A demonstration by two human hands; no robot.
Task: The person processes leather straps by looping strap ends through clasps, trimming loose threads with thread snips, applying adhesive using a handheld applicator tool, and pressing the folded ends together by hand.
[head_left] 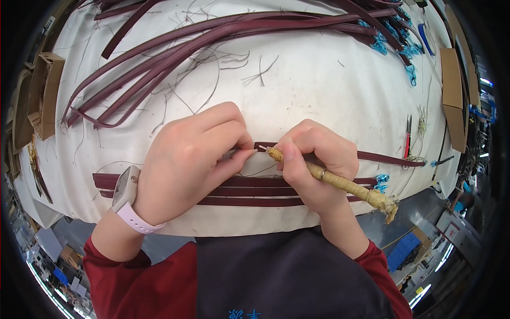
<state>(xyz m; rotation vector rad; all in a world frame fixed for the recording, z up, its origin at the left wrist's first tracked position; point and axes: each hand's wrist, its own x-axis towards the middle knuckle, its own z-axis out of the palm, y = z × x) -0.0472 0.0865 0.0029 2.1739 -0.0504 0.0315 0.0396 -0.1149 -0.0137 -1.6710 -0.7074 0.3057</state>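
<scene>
A narrow maroon strap (390, 158) lies across the table in front of me, its near part hidden behind my right hand. My left hand (194, 154) is closed, thumb and forefinger pinched at the left end of that strap. In my right hand (319, 162) is a pen-like tool (345, 184) with a yellowish, tape-wrapped handle. Its thin tip points left and meets or nearly meets the strap beside my left fingertips; exact contact cannot be made out. Under both hands, several more maroon straps (249, 191) lie side by side, with blue plastic wrapping (381, 181) at their right ends.
More maroon straps (175, 50) curve across the far side, their blue-wrapped ends (409, 50) bunched at right. Loose threads (260, 72) litter the white cloth (313, 80). A red-handled pointed tool (408, 138) lies right, scissors (36, 170) left. Cardboard boxes (453, 101) stand at the sides.
</scene>
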